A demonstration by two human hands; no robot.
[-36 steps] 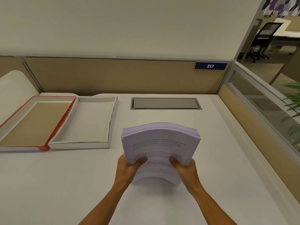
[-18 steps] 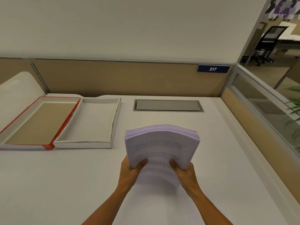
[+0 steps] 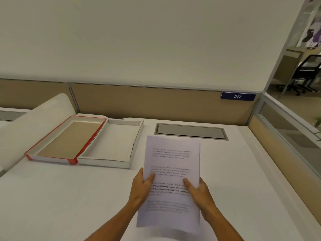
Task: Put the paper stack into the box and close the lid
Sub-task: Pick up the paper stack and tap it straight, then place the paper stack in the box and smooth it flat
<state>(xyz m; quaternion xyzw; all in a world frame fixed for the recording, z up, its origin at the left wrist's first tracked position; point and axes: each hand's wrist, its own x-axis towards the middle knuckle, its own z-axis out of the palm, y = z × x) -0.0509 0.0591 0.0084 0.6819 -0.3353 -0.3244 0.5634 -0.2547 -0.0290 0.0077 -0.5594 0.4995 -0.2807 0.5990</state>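
Here, with both hands' fingers [image 3: 150,178] clamped on the pale printed paper stack [image 3: 172,173], keep it level toward the open white cardboard box [image 3: 111,145], centre left.

Bare forearms, no sleeves/jewelry.

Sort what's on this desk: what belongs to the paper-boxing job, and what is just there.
Belongs to the job: paper stack, held by left hand and right hand; open white box; red-edged lid beside it.

Just there: grey desk hatch; sign 217; office chair.
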